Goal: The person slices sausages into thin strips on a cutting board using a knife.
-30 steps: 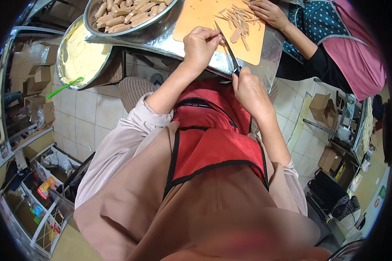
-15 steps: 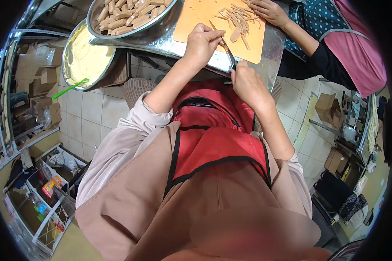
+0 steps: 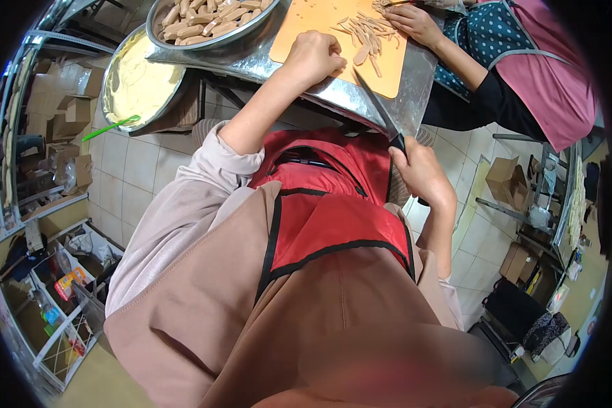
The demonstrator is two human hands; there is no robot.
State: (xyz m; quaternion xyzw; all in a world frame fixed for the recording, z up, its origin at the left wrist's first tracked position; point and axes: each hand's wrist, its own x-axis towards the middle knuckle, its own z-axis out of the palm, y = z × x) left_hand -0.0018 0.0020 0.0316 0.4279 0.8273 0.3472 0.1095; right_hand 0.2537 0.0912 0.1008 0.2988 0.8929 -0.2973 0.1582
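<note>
My right hand [image 3: 423,168] grips a knife [image 3: 378,104] by its dark handle. The blade points up and to the left, near the front edge of the metal table [image 3: 245,62]. My left hand [image 3: 314,57] is over the lower left part of the orange cutting board [image 3: 306,19], fingers curled together; whatever they might hold is hidden. Thin sausage strips [image 3: 370,32] lie in a loose heap on the board, to the right of my left hand. At the upper left, a metal bowl [image 3: 219,42] is full of whole sausages [image 3: 214,17].
A co-worker's hand [image 3: 415,26] rests at the board's right side, by the strips. Left of the table, a large bowl [image 3: 107,88] holds a pale yellow mixture [image 3: 137,83] and a green-handled utensil [image 3: 105,130]. Shelves with cardboard boxes [image 3: 508,182] stand at both sides.
My right hand has drawn the knife down and right, off the board and away from my left hand. My left hand has curled its fingers. The co-worker's hand has shifted slightly.
</note>
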